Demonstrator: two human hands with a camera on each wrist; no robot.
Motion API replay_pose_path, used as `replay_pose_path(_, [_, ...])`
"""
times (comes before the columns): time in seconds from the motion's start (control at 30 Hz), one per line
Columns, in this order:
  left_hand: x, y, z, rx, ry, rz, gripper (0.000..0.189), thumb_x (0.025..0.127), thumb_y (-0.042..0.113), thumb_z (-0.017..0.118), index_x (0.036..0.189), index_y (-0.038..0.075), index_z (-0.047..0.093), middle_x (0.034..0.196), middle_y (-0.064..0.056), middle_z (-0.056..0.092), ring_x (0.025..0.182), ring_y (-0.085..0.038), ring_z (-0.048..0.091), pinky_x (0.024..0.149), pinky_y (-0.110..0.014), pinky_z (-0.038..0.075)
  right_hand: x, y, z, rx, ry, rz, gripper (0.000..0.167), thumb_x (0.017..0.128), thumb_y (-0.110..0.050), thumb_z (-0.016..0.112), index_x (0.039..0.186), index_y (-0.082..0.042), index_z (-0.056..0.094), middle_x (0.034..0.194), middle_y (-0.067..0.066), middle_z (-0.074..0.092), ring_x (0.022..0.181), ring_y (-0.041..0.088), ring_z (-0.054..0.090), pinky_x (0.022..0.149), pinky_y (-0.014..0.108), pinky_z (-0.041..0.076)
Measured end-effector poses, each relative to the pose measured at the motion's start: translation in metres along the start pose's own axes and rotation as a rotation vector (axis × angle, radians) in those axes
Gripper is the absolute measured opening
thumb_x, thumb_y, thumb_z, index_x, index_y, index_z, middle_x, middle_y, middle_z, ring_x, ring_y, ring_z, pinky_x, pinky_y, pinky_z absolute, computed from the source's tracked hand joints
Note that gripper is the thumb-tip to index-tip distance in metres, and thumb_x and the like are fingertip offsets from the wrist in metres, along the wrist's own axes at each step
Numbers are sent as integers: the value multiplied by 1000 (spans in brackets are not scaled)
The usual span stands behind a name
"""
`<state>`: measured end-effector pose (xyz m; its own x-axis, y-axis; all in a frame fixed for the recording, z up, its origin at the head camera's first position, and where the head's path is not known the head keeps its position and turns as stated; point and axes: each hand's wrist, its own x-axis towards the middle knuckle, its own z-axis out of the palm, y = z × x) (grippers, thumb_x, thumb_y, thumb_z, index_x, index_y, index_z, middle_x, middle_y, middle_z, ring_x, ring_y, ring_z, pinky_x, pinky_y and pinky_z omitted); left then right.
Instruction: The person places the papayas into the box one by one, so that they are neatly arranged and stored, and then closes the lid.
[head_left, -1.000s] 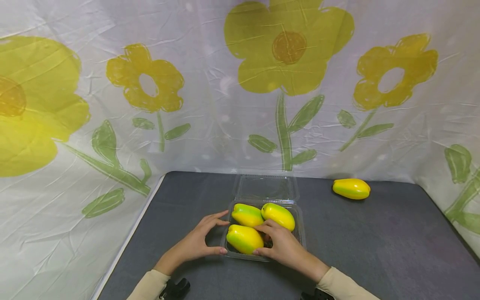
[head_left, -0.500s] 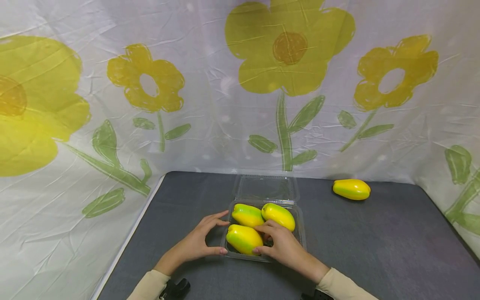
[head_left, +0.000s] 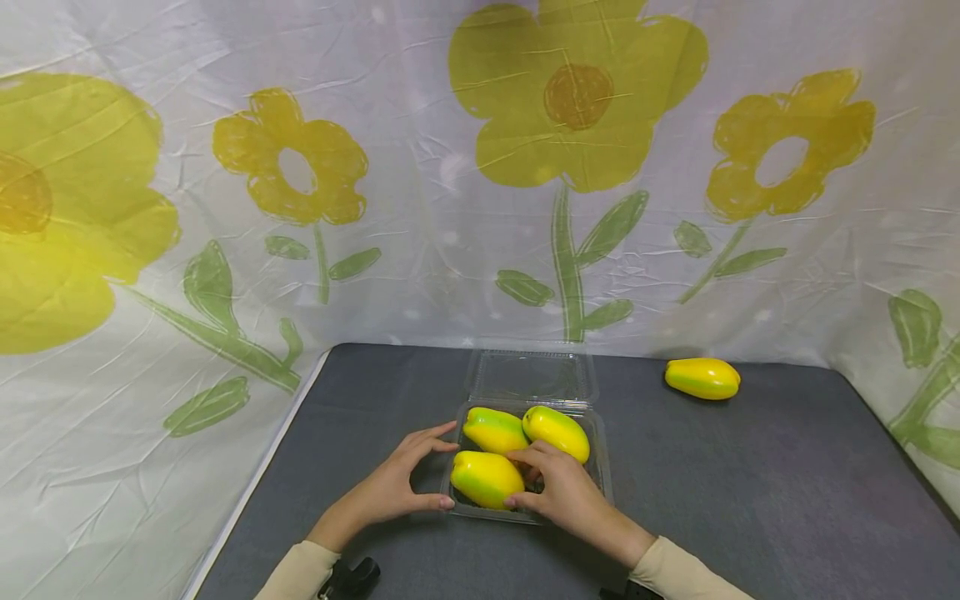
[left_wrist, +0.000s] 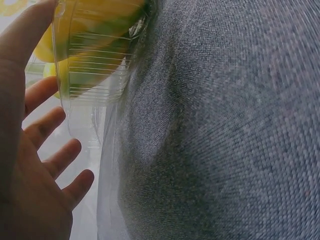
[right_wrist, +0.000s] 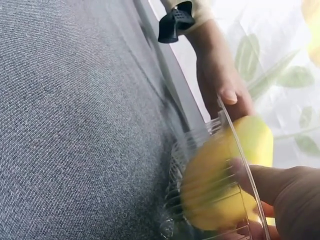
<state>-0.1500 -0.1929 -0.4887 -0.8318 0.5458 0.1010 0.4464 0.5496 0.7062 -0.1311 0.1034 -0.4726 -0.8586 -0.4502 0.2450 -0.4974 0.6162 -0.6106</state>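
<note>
A clear plastic clamshell box (head_left: 603, 479) stands on the table with its lid (head_left: 532, 375) folded back. Three glossy yellow-green papayas lie inside: one back left (head_left: 495, 430), one back right (head_left: 557, 433), one front left (head_left: 486, 480). My right hand (head_left: 573, 496) reaches into the box and holds the front papaya's right end between thumb and fingers; the right wrist view shows the thumb (right_wrist: 270, 180) on its side. At the box's left side my left hand (head_left: 390, 479) is spread, its thumb and index finger at the rim; the other fingers (left_wrist: 45, 130) stand apart.
Another papaya (head_left: 702, 379) lies at the back right of the dark grey table (head_left: 750, 492). A white cloth (head_left: 405, 275) printed with yellow flowers hangs behind the table. A black strap device (head_left: 351, 577) sits at the left wrist.
The front papaya has shifted slightly left and toward me within the box, with my right hand on it. My left hand, the box and the other papayas have stayed in place.
</note>
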Motion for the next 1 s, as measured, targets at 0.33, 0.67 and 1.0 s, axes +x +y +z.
replay_pose_path(0.33, [0,0,0,-1,2,11,69,78,56,77,138,38,50,164,4,27,150,-29,25,112,-68,30,-1,-1,-1,13,4,12,57,72,-34,87,121,-12,70,96,-1,65,76,12,66,67,22,55])
replay_pose_path(0.67, [0,0,0,3,1,3,69,78,57,77,138,37,50,164,6,27,150,-29,25,112,-68,31,-2,-1,-3,24,-3,11,56,73,-34,87,121,-12,70,96,0,66,76,13,66,66,20,53])
replay_pose_path(1.0, [1,0,-1,19,-3,1,79,77,56,78,145,32,45,164,4,28,150,-29,27,112,-67,33,-7,0,-7,23,0,8,55,73,-37,86,121,-16,70,100,0,68,76,13,65,68,26,56])
